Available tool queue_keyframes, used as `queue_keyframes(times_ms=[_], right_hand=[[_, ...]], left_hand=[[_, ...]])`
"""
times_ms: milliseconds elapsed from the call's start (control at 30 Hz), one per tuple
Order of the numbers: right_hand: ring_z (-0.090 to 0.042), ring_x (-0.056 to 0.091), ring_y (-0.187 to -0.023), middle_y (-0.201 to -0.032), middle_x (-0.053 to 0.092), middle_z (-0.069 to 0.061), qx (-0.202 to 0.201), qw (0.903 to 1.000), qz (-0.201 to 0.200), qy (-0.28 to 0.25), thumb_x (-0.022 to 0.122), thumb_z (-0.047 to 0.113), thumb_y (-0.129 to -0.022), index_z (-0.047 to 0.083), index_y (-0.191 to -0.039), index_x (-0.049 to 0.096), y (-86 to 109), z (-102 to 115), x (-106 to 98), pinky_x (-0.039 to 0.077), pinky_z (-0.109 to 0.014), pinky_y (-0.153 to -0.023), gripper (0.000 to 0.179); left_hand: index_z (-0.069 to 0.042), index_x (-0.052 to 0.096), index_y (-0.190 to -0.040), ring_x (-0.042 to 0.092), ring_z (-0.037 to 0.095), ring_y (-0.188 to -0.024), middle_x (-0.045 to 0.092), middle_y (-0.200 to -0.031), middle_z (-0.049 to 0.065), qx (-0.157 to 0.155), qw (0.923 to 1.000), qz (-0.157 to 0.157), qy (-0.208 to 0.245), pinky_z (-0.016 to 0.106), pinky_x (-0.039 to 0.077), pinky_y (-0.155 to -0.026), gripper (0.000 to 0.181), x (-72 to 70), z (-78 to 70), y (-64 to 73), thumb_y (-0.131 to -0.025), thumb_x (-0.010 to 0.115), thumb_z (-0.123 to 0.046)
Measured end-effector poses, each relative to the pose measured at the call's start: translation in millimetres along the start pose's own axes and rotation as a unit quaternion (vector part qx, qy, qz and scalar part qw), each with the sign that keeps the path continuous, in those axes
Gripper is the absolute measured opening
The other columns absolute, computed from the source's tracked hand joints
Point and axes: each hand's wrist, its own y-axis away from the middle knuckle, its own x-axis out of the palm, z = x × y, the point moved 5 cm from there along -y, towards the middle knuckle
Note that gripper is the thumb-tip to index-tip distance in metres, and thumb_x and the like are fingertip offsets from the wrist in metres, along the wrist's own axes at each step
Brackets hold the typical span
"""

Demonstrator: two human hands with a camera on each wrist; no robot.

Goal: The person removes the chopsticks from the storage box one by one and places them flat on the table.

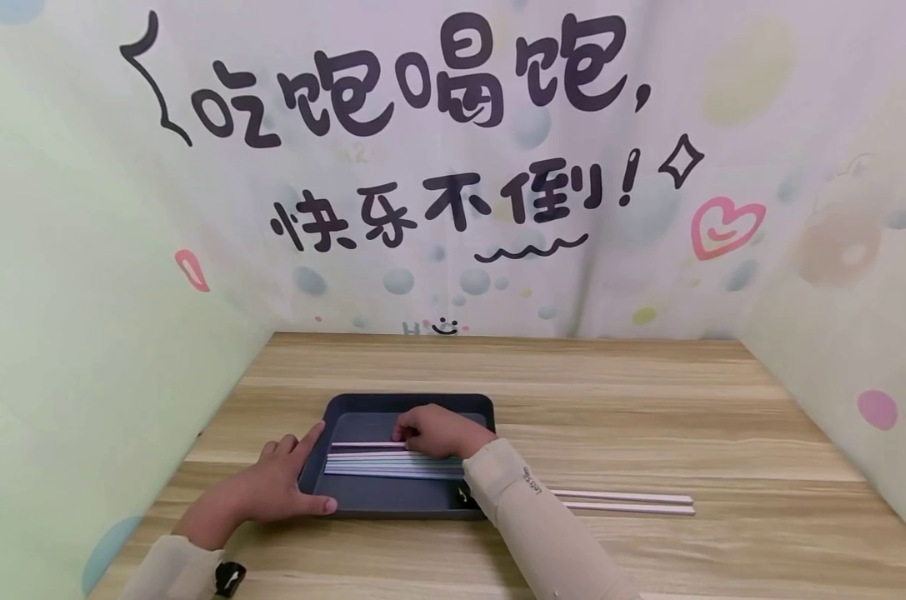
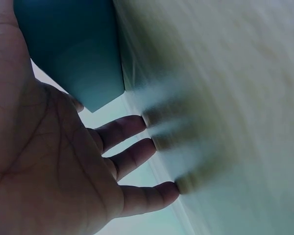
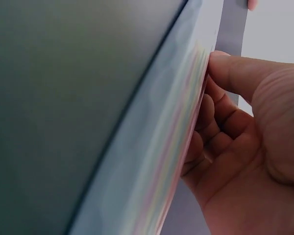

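Note:
A dark blue-grey rectangular tray lies on the table with several pale chopsticks side by side inside it. My left hand rests at the tray's left front corner, index finger along the left rim and thumb at the front edge. Its other fingers are straight, tips down on the tabletop. Over the tray, my right hand has curled fingers and pinches one chopstick just behind the row. In the right wrist view, the thumb presses beside the striped sticks. My right sleeve hides the tray's right front corner.
Two more pale chopsticks lie on the wooden table right of the tray, partly behind my right forearm. Printed cloth walls stand at the back and both sides of the table.

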Motion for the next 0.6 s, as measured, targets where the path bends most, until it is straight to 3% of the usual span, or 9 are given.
queue_keyframes(times_ms=[367,600], right_hand=[[-0.007,0.046,-0.066,-0.074,0.053,0.007,-0.005,0.9999,0.0,0.009,0.061,0.004,-0.097,0.014,-0.098,0.07,-1.1,1.2,1.1,0.041,-0.022,-0.065,0.013],[-0.007,0.047,-0.066,-0.075,0.054,0.007,0.001,1.0,0.001,0.007,0.063,0.005,-0.096,0.016,-0.097,0.069,-3.3,-2.3,2.4,0.041,-0.022,-0.064,0.013]], left_hand=[[-0.002,0.019,-0.156,0.04,0.042,-0.113,0.043,-0.127,0.026,-0.004,1.0,0.003,0.002,0.059,0.043,-0.088,0.119,-0.8,-1.0,0.7,-0.073,0.078,-0.063],[-0.002,0.021,-0.156,0.04,0.041,-0.113,0.044,-0.125,0.025,0.001,1.0,-0.007,0.004,0.057,0.043,-0.088,0.122,2.6,5.4,-2.4,-0.07,0.074,-0.072]])
